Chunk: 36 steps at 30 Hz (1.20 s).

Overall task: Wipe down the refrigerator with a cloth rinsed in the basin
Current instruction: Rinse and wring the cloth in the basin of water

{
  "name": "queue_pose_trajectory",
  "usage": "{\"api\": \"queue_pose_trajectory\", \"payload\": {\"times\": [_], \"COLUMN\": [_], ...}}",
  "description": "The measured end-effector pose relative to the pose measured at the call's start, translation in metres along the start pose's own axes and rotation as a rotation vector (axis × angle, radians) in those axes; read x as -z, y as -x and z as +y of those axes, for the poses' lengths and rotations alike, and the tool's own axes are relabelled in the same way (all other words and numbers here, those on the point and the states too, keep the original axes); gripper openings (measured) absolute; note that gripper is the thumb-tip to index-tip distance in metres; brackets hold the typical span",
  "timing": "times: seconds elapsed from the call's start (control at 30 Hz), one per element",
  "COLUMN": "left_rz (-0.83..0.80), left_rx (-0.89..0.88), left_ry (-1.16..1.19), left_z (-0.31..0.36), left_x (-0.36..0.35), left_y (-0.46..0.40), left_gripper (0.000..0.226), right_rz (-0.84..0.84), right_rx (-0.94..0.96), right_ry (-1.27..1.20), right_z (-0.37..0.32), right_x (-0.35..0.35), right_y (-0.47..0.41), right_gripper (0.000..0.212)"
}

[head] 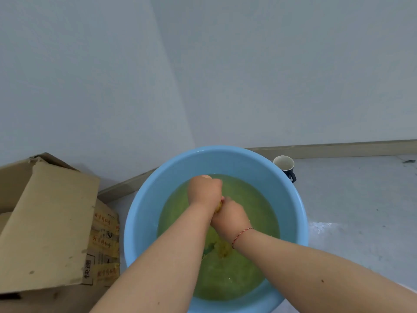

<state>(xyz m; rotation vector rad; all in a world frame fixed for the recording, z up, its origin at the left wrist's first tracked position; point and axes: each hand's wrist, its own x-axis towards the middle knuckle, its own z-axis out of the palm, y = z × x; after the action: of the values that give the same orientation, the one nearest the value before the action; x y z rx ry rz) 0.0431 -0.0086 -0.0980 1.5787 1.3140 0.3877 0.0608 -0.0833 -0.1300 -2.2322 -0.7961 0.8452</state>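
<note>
Both hands are clenched around a yellow cloth (pixel 219 205) held above the water in the blue basin (pixel 155 199), which sits on the floor near the corner of the room. The left hand (pixel 204 190) grips the far end and the right hand (pixel 230 219), with a red string bracelet (pixel 241 236) at its wrist, grips the near end; their fingers are curled tight on the cloth, and only a small patch of it shows between the 2 fists. This looks like wringing: the fists are stacked so that they can twist against each other, and they are kept over the middle of the basin so the water falls back in. The water is greenish and cloudy. A cardboard box (pixel 52 222) stands just beside the basin's left rim, and a cup (pixel 284 164) just behind its far right rim. The refrigerator is not in view.
</note>
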Motion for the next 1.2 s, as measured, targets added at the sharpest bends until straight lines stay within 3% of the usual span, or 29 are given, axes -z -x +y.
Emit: {"api": "queue_pose_trajectory", "payload": {"times": [0.1, 0.17, 0.23, 0.33, 0.47, 0.53, 0.67, 0.73, 0.8, 0.87, 1.0, 1.07, 1.2], "left_rz": [-0.030, -0.141, -0.280, -0.312, -0.344, -0.377, -0.408, -0.425, -0.484, -0.509, -0.538, -0.575, -0.556], "left_rx": [0.061, 0.169, 0.273, 0.231, 0.112, 0.072, 0.034, 0.035, 0.045, 0.070, 0.040, 0.014, -0.085], "left_ry": [0.207, 0.332, 0.375, 0.436, 0.586, 0.579, 0.469, 0.409, 0.383, 0.394, 0.378, 0.373, 0.308], "left_z": [0.001, 0.003, 0.005, 0.002, 0.005, 0.003, -0.002, -0.004, -0.005, -0.002, 0.003, 0.004, 0.009], "left_x": [0.007, 0.016, 0.025, 0.031, 0.045, 0.050, 0.054, 0.058, 0.062, 0.065, 0.060, 0.058, 0.058], "left_y": [-0.003, -0.004, -0.004, -0.005, -0.008, -0.009, -0.008, -0.010, -0.012, -0.009, -0.004, -0.002, -0.003], "left_gripper": [0.021, 0.029, 0.039, 0.035, 0.028, 0.040, 0.065, 0.062, 0.048, 0.044, 0.047, 0.050, 0.055], "right_rz": [0.026, 0.059, 0.054, -0.076, -0.270, -0.252, -0.165, -0.228, -0.333, -0.356, -0.280, -0.252, -0.250], "right_rx": [-0.004, 0.028, 0.047, 0.083, -0.013, -0.124, -0.278, -0.341, -0.263, -0.132, -0.016, -0.014, 0.028], "right_ry": [0.045, -0.011, -0.111, -0.169, -0.599, -0.761, -0.838, -1.135, -1.463, -1.430, -1.052, -1.050, -1.100], "right_z": [-0.002, -0.004, -0.010, -0.015, -0.008, -0.007, -0.005, -0.002, 0.000, 0.000, -0.006, -0.009, -0.016], "right_x": [0.015, 0.027, 0.040, 0.057, 0.074, 0.077, 0.081, 0.091, 0.101, 0.100, 0.080, 0.075, 0.075], "right_y": [-0.001, -0.004, -0.007, -0.009, -0.015, -0.017, -0.022, -0.020, -0.020, -0.022, -0.023, -0.023, -0.026], "right_gripper": [0.036, 0.047, 0.050, 0.042, 0.019, 0.018, 0.017, 0.029, 0.055, 0.067, 0.035, 0.021, 0.023]}}
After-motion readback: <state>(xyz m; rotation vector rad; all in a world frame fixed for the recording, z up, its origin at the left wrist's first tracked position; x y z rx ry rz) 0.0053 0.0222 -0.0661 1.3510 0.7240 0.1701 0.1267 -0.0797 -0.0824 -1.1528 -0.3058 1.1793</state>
